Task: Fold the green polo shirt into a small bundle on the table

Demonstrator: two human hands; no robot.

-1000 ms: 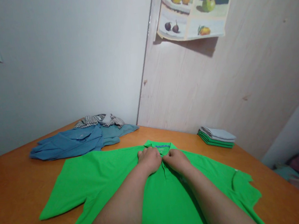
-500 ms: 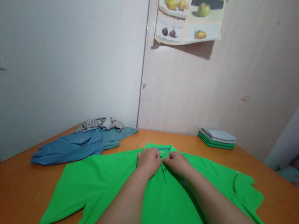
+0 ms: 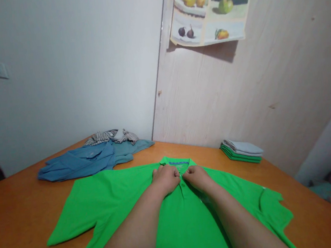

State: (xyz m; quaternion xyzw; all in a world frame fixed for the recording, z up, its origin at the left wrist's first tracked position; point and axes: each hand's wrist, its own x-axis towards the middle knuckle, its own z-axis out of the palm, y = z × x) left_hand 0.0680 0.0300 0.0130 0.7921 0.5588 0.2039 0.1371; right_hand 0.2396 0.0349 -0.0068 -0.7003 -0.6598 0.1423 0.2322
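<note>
Green polo shirt (image 3: 107,194) lies spread flat, front up, on the wooden table (image 3: 15,220). At its collar, the left hand (image 3: 165,177) and right hand (image 3: 197,176) sit side by side, fingers curled tight, pinching the button placket. A blue shirt (image 3: 80,161) lies at ten o'clock and a folded stack (image 3: 242,151) at two o'clock.

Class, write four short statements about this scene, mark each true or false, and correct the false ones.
1. The bright green short-sleeved polo shirt lies spread on the orange wooden table. True.
2. The left hand and the right hand rest at its hem. False: their fingers pinch the front just below the collar.
3. A crumpled blue shirt lies beyond it, to the left. True.
4. The small stack of folded clothes sits on the green shirt. False: it sits apart, at the table's far right edge.
</note>
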